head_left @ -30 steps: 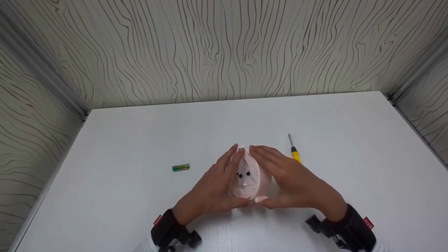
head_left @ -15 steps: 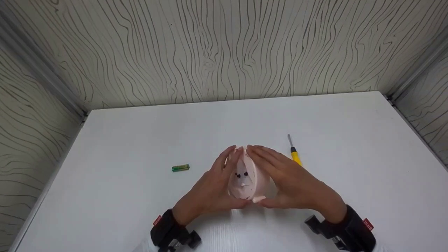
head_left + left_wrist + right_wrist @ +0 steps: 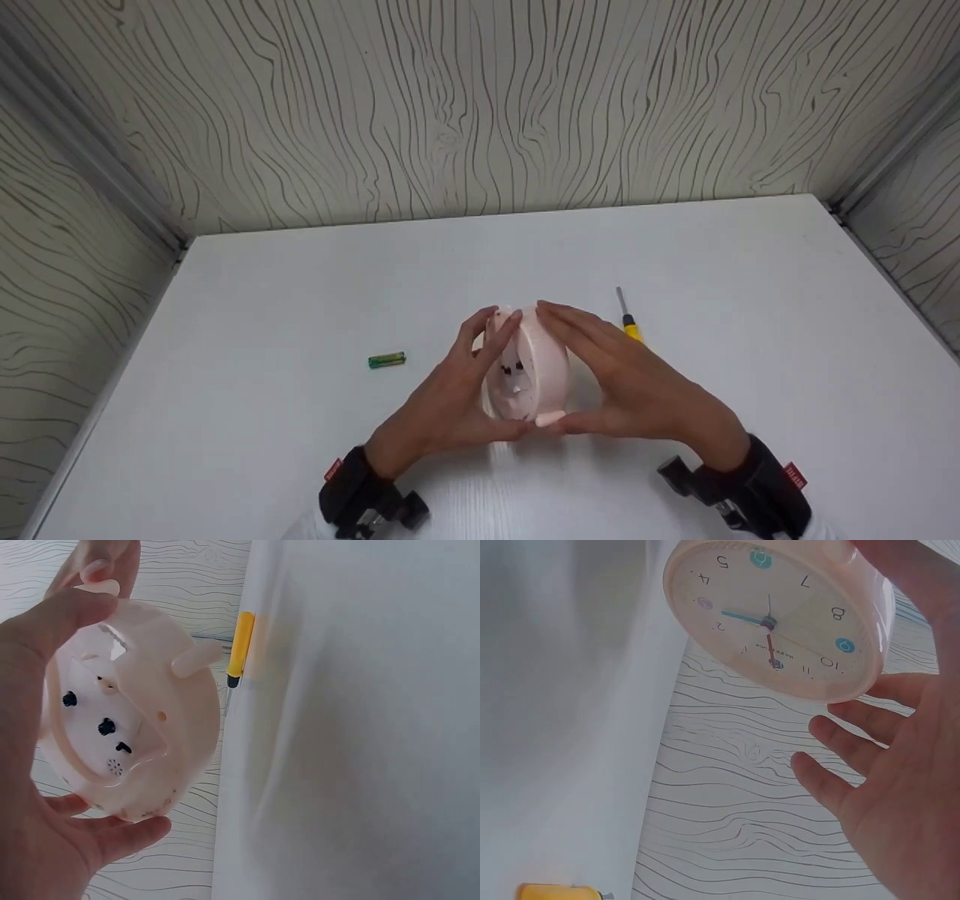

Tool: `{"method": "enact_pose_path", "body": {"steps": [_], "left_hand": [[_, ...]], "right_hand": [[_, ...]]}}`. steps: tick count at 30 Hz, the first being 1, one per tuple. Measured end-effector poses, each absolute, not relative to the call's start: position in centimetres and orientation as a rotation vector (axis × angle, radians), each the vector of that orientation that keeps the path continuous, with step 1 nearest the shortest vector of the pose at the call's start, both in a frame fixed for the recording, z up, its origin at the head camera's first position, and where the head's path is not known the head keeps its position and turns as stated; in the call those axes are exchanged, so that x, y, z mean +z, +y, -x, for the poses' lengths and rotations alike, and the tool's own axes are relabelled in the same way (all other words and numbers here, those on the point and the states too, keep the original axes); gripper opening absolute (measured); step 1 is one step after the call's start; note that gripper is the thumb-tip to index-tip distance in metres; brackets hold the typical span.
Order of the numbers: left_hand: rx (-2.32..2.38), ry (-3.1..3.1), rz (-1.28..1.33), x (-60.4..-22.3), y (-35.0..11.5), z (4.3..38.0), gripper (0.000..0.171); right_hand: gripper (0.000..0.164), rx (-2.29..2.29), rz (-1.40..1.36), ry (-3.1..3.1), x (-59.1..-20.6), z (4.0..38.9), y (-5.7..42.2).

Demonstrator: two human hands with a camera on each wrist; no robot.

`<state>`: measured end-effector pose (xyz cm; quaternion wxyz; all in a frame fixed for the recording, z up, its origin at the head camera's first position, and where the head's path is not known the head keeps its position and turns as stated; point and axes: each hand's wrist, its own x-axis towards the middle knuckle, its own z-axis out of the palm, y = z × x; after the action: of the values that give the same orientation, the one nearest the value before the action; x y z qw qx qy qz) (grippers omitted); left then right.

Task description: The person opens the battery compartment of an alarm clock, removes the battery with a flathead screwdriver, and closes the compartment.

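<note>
Both hands hold a pale pink round alarm clock (image 3: pixel 551 367) upright above the white table. The left hand (image 3: pixel 457 390) grips its left side, thumb at the lower edge and fingertips at the upper edge. The right hand (image 3: pixel 637 375) holds the other side with its thumb low and fingertips high. In the left wrist view, the clock's back (image 3: pixel 191 712) shows black knobs, a small speaker grille and a stubby foot. In the right wrist view, the numbered dial (image 3: pixel 802 630) has blue and red hands; some of the right hand's lower fingers stand away from the case.
A green battery (image 3: pixel 386 360) lies on the white table (image 3: pixel 285 300) left of the hands. A screwdriver (image 3: pixel 630 324) with a yellow handle lies beyond the right hand, partly covered by it. Wood-patterned panels (image 3: pixel 450 112) enclose the table's back and sides.
The clock has shifted slightly left and away from the person and has turned, showing more of its pink rim and less of its back. Both hands keep their hold.
</note>
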<state>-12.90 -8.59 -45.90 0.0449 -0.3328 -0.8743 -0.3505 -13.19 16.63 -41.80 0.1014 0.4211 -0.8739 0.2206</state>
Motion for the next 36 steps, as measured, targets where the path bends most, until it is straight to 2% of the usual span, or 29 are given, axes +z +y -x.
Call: {"method": "enact_pose_path", "body": {"steps": [9,20,27,36], "left_hand": [[-1.233,-2.652,0.982,-45.6,-8.7,12.9,0.11],[-1.467,-2.558,1.05,-45.4,-8.8,13.0,0.112],[-1.566,-2.471,1.116,-45.5,-8.7,12.9,0.113],[-1.705,-2.377,1.157,-45.4,-8.6,12.5,0.111]], "right_hand": [[0.122,0.769,-1.206,-2.664,-42.0,13.8,17.5],[0.128,1.005,-1.146,-2.823,-43.2,14.5,17.5],[0.127,1.109,-1.118,-2.889,-43.7,14.6,17.4],[0.13,1.193,-1.175,-2.902,-44.2,14.4,16.9]]}}
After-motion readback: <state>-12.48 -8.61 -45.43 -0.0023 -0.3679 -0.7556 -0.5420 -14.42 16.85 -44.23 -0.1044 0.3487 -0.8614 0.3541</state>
